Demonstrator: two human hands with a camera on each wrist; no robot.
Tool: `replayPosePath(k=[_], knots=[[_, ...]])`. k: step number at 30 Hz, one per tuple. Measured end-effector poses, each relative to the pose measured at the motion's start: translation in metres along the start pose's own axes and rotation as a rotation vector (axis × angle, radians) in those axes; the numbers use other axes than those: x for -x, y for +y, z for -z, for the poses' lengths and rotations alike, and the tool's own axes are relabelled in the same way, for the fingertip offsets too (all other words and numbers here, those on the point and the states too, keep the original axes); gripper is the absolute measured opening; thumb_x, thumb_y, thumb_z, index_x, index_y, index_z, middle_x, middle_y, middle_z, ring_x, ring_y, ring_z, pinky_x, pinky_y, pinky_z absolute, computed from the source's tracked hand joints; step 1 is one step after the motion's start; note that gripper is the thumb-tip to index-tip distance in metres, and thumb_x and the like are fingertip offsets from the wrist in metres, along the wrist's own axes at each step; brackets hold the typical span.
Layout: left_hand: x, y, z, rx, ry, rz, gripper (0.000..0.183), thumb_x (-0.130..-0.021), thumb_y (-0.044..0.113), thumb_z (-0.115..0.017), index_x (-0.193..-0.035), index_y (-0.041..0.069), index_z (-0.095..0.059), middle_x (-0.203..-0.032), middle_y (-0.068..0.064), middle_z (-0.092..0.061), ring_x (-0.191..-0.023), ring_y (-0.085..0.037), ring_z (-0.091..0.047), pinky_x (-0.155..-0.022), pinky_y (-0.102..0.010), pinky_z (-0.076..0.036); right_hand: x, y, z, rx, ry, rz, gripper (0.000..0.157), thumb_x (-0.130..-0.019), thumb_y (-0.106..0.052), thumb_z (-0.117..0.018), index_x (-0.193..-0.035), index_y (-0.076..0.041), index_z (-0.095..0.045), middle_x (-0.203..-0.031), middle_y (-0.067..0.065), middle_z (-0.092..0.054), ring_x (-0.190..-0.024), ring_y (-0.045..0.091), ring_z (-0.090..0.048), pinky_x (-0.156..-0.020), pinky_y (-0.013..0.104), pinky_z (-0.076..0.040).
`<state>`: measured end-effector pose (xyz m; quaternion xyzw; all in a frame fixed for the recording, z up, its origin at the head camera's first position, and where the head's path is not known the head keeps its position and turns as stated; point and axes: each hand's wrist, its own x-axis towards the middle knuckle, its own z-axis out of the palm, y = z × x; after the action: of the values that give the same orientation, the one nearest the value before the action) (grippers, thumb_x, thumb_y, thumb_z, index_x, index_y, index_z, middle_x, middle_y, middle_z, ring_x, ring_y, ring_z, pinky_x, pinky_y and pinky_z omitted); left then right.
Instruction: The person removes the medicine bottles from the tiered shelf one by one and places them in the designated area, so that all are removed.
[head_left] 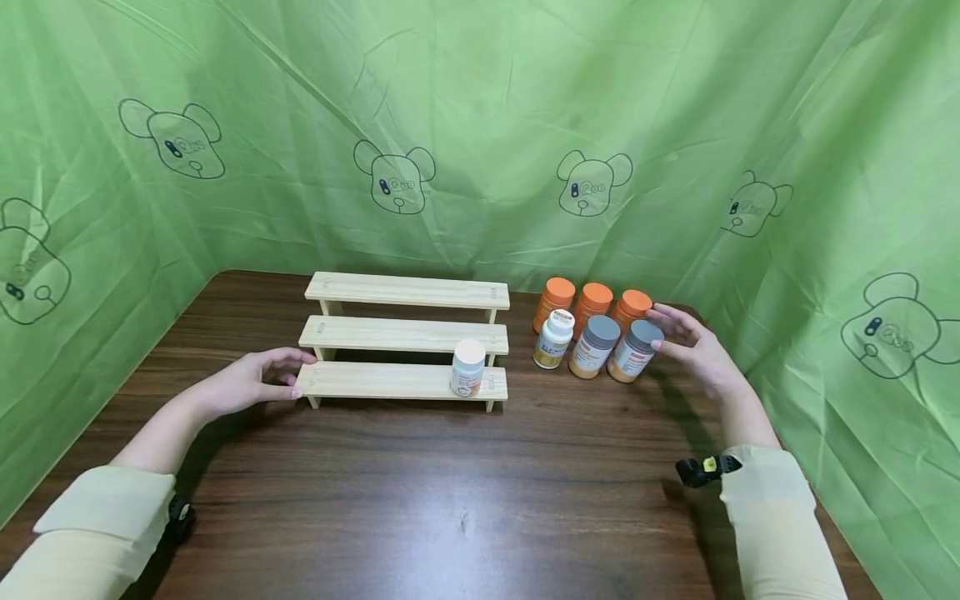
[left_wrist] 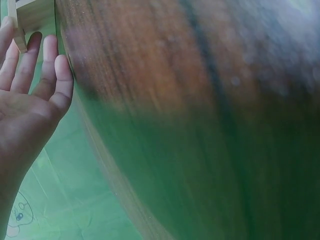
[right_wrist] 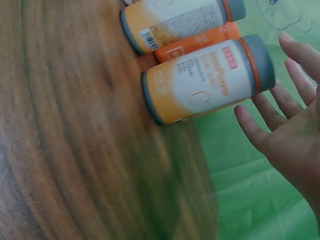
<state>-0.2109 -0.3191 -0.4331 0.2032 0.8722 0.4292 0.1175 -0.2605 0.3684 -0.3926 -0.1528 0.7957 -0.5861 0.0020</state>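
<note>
My left hand [head_left: 251, 385] is at the left end of a three-step wooden rack [head_left: 397, 333]. It holds the end of the lowest board [left_wrist: 19, 35] between thumb and fingers. A white-capped bottle [head_left: 468, 368] stands upright near that board's right end. On the right, my right hand [head_left: 697, 350] reaches beside the outer grey-capped bottle [head_left: 633, 353], its fingers spread and not wrapped round it. In the right wrist view the fingertips are close to the bottle's grey cap [right_wrist: 261, 62]; whether they touch it I cannot tell.
Next to the outer bottle stand another grey-capped bottle [head_left: 595, 348] and a small white bottle [head_left: 553, 340]. Behind them is a row of orange bottles [head_left: 557, 302]. All are on a dark wooden table [head_left: 450, 500], with a green curtain [head_left: 495, 100] around its back and sides.
</note>
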Motion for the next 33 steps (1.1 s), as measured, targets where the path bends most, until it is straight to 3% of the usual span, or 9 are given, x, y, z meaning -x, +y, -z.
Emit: replayPosePath(k=[6,12,17,26,33], knots=[[0.000,-0.001,0.000,0.004,0.003,0.000,0.055,-0.083,0.020,-0.073,-0.131,0.008,-0.050,-0.124,-0.018,-0.058,-0.101,-0.015,-0.058,-0.083,-0.026,-0.047,-0.001,-0.019,-0.004,0.003,0.009,-0.005,0.059,-0.090,-0.004,-0.061,-0.144,-0.011,-0.037,-0.145,0.020,-0.038,-0.129,0.021,-0.042,-0.090,0.015,-0.043],[0.000,-0.001,0.000,0.006,0.002,-0.008,0.055,-0.082,0.019,-0.073,-0.131,0.008,-0.050,-0.124,-0.017,-0.058,-0.100,-0.014,-0.058,-0.083,-0.027,-0.047,0.000,-0.041,-0.009,0.023,0.016,-0.016,0.057,-0.091,-0.006,-0.061,-0.143,-0.015,-0.039,-0.146,0.015,-0.039,-0.132,0.021,-0.039,-0.090,0.015,-0.042],[0.000,0.000,0.000,-0.002,0.003,-0.008,0.055,-0.083,0.019,-0.073,-0.131,0.008,-0.050,-0.124,-0.017,-0.059,-0.101,-0.014,-0.058,-0.083,-0.027,-0.046,0.001,-0.058,-0.015,-0.029,0.019,0.020,0.056,-0.091,-0.003,-0.060,-0.142,-0.012,-0.040,-0.144,0.005,-0.045,-0.133,0.019,-0.039,-0.090,0.015,-0.043],[0.000,0.001,0.000,-0.003,0.004,-0.001,0.055,-0.083,0.019,-0.072,-0.132,0.008,-0.049,-0.124,-0.018,-0.058,-0.101,-0.015,-0.058,-0.083,-0.026,-0.047,0.003,-0.087,-0.029,-0.065,-0.027,0.085,0.058,-0.090,0.002,-0.059,-0.143,-0.007,-0.038,-0.146,0.008,-0.042,-0.132,0.017,-0.039,-0.093,0.016,-0.041],[0.000,0.001,0.000,-0.007,0.001,0.003,0.054,-0.083,0.019,-0.072,-0.132,0.009,-0.049,-0.124,-0.017,-0.058,-0.101,-0.014,-0.058,-0.083,-0.027,-0.046,0.005,-0.105,-0.046,-0.058,-0.047,0.154,0.056,-0.089,0.005,-0.058,-0.141,-0.003,-0.040,-0.141,0.002,-0.048,-0.132,0.020,-0.040,-0.097,0.017,-0.039]])
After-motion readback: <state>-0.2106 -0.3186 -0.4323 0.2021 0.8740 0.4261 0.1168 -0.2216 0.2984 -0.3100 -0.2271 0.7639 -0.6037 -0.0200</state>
